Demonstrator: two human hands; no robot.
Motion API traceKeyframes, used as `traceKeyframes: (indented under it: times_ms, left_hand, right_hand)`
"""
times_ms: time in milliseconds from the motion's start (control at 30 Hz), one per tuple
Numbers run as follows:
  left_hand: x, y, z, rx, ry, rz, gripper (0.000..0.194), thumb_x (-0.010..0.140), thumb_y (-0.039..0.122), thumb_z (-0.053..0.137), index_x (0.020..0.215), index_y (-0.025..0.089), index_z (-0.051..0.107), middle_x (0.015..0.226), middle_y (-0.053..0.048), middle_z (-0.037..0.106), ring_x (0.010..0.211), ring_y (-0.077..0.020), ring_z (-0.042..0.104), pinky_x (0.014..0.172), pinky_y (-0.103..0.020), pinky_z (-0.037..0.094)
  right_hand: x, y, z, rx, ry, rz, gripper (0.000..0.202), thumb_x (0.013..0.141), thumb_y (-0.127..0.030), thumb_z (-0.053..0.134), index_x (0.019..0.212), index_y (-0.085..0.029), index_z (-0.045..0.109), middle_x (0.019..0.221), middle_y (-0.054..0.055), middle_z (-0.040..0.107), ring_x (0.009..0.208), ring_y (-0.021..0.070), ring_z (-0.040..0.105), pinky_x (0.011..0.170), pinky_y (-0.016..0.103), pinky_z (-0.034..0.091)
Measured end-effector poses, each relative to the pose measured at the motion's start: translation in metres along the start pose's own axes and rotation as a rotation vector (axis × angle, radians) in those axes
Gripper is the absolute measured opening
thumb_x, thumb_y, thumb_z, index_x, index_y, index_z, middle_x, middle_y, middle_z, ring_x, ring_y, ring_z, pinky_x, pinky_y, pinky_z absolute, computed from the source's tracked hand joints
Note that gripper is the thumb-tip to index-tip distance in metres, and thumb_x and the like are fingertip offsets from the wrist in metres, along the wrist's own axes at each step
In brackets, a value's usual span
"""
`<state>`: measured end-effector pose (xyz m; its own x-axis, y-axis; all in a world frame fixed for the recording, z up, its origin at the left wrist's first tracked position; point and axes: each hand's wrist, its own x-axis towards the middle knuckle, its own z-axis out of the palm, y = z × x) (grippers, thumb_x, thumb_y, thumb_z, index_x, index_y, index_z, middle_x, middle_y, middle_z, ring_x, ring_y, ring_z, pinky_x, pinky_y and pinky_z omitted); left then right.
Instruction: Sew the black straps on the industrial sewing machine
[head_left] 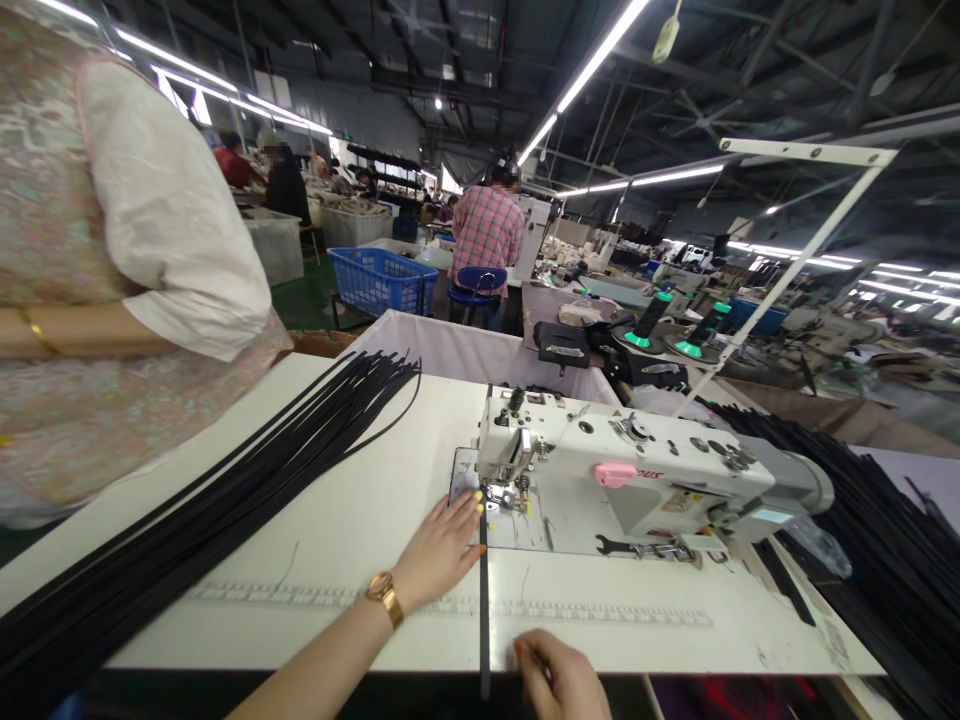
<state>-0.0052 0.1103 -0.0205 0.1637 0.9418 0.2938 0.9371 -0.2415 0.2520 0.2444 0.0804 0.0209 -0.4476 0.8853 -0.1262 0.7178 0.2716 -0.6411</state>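
A narrow black strap (484, 610) runs under the presser foot of a white sewing machine (585, 460) and hangs over the table's front edge. My left hand (441, 540), with a gold watch (385, 597) at its wrist, lies flat with fingers stretched towards the needle area. Its fingertips touch the strap's left side. Just right of the strap, near the front edge, my right hand (561, 675) is curled with fingers drawn together. What it holds, if anything, is hidden. A bundle of black straps (247, 490) lies across the left of the white table (360, 530).
A printed ruler (615, 612) crosses the tabletop. A wrench (622, 546) lies by the machine base. More black straps (862, 530) are piled at right. A person in a white sleeve (165, 210) stands close at left. Thread cones (649, 320) and a blue basket (382, 280) are beyond.
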Motion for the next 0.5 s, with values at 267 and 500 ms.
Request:
traceKeyframes:
  times_ms: [267, 500]
  left_hand:
    - [0.000, 0.002, -0.003, -0.001, -0.012, -0.008, 0.054, 0.101, 0.046, 0.033, 0.147, 0.019, 0.035, 0.154, -0.009, 0.035, 0.144, -0.0254, 0.028, 0.118, -0.052, 0.028]
    - [0.000, 0.001, -0.004, 0.004, -0.015, -0.005, 0.053, 0.101, 0.044, 0.035, 0.147, 0.018, 0.035, 0.155, -0.009, 0.034, 0.144, -0.0257, 0.028, 0.117, -0.052, 0.028]
  right_hand:
    - [0.049, 0.017, -0.015, -0.171, 0.191, -0.101, 0.029, 0.089, -0.025, 0.045, 0.104, -0.020, 0.069, 0.100, 0.008, 0.075, 0.087, 0.0211, 0.070, 0.075, 0.027, 0.049]
    - [0.052, 0.033, -0.003, -0.141, 0.225, -0.157, 0.028, 0.091, -0.027, 0.045, 0.105, -0.020, 0.068, 0.099, 0.006, 0.075, 0.083, 0.0193, 0.070, 0.074, 0.027, 0.052]
